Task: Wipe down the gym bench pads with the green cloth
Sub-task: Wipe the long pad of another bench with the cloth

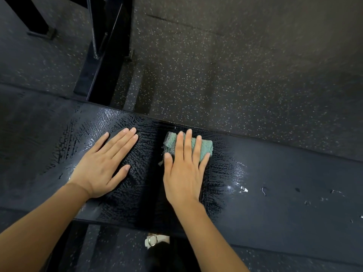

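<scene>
I see my left hand (104, 163) flat, fingers straight and together, pressing the wet black padded desk (284, 173). Just beside it, my right hand (182, 169) presses straight, spread fingers onto the folded green terry cloth (207, 146) near the desk's far edge, with the dark speckled rubber floor (235, 75) beyond.

The place is a gym. The floor (245, 61) is dark rubber matting flecked all over with pale specks, laid in large sheets whose joints show as faint straight lines. Across the view runs a long, narrow bench upholstered in black vinyl. A dark seam (155, 193) splits it into a left pad (29, 154) and a right pad (294, 173), and the right pad's covering is chipped in pale spots. Beyond the bench a black steel equipment frame (102, 75) stands on the matting, with a thin metal rod (93, 36) alongside it and another dark upright (35, 18) farther left.
</scene>
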A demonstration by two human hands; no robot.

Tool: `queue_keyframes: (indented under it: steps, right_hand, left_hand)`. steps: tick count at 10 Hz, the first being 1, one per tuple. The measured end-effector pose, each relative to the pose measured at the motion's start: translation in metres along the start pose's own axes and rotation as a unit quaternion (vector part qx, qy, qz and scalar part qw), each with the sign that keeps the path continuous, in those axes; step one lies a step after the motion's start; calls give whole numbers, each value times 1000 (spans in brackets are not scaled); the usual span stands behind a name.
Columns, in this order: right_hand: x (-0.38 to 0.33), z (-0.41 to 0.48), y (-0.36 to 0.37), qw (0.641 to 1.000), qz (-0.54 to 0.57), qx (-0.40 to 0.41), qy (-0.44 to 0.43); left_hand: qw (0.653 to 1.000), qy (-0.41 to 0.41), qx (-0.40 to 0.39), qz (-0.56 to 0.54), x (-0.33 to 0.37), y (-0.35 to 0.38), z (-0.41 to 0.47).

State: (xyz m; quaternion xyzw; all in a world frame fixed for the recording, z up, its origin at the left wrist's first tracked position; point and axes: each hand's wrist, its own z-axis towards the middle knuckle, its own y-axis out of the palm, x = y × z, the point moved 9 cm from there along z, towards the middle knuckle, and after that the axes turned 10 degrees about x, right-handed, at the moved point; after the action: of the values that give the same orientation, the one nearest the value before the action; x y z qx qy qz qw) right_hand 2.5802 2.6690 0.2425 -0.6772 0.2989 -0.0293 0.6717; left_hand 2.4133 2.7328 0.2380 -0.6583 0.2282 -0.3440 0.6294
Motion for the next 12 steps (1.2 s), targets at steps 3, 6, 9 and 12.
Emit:
queue_keyframes:
  steps: [3,6,9,12]
  right_hand:
    - [6,-60,-5,994,-64,-12,-82]
    - [0,-92,6,988,-87,-40,-125]
    - [-13,-12,5,985,-67,-15,-156]
    - [-12,14,-1,991,-46,-8,-124]
  left_hand:
    - [1000,0,-4,5,0,-2,1]
    - [1000,-1,-5,2,0,-2,2]
    - [1000,-2,0,1,0,-3,1]
    - [1000,-2,2,5,0,-3,1]
